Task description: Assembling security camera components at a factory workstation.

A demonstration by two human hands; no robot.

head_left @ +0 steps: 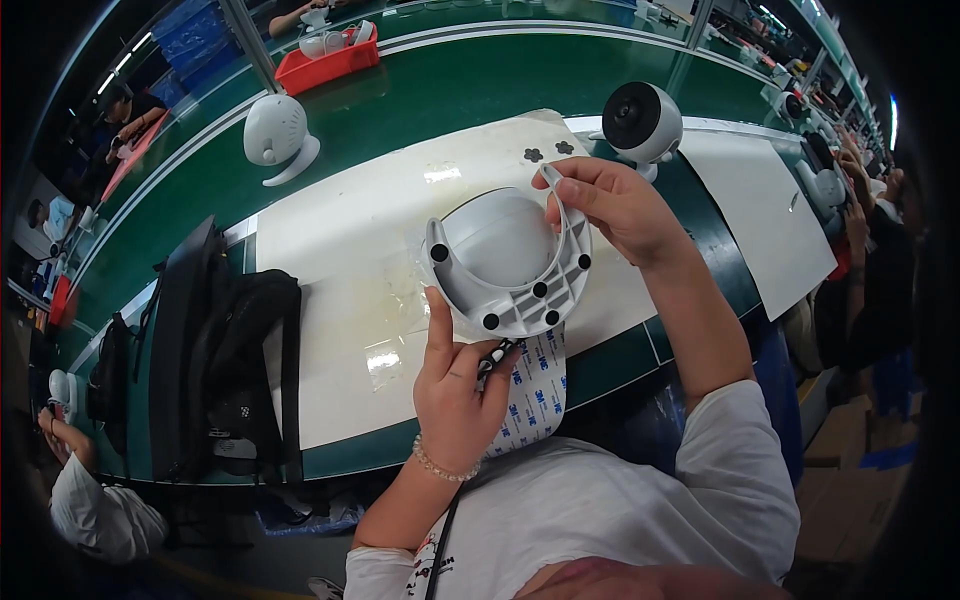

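A white round-bodied device [497,235] with a curved, ribbed base [520,312] is held up over the white work sheet. Several black round pads [540,290] dot the underside of the base. My right hand [612,205] is closed on one upper end of that base, pinching it between thumb and fingers. Lower left, my left hand [452,400] steadies the device with its index finger along the rim. A slim black-and-white patterned tool [497,357] sits between its thumb and fingers; its tip is hidden. Below hangs a strip of blue-printed backing paper [535,395].
Two more white devices stand beyond the sheet, one at the left [278,138] and one with a black front [640,120]. Black bags [225,360] lie at left. A red bin [327,62] sits farther back; two dark flower-shaped pieces [534,155] lie on the white sheet [330,240]. Co-workers sit on both sides.
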